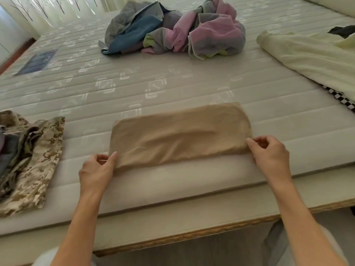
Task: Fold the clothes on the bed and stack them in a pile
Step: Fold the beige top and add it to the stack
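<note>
Two hands are seen at the near edge of the bed (172, 77), each set at one end of a folded tan garment (178, 135). The left hand (96, 169) is curled at the garment's near left corner, where the cloth is pinched between thumb and fingers. The right hand (269, 152) is curled at the near right corner, and the edge of the cloth is pinched there in the same way. The tan garment is laid as a long, flat rectangle across the quilted mattress, just inside its front border, with soft creases along its middle.

To the left of it, apart from it, a camouflage-patterned garment (38, 162) is spread near the mattress edge, with darker grey cloth bunched on its left part. Farther back, near the middle of the bed, an unfolded heap is found: a grey and blue garment (132, 29) on the left, touching a pink and grey garment (209, 31) on the right. At the right side a pale cream garment (311, 54) is stretched out flat, with a black-and-white checked cloth (342, 98) showing from under its near edge and a small dark item (343, 30) lying at its far end. White curtains (38, 8) printed with bare branches are seen beyond the far left corner of the bed.
</note>
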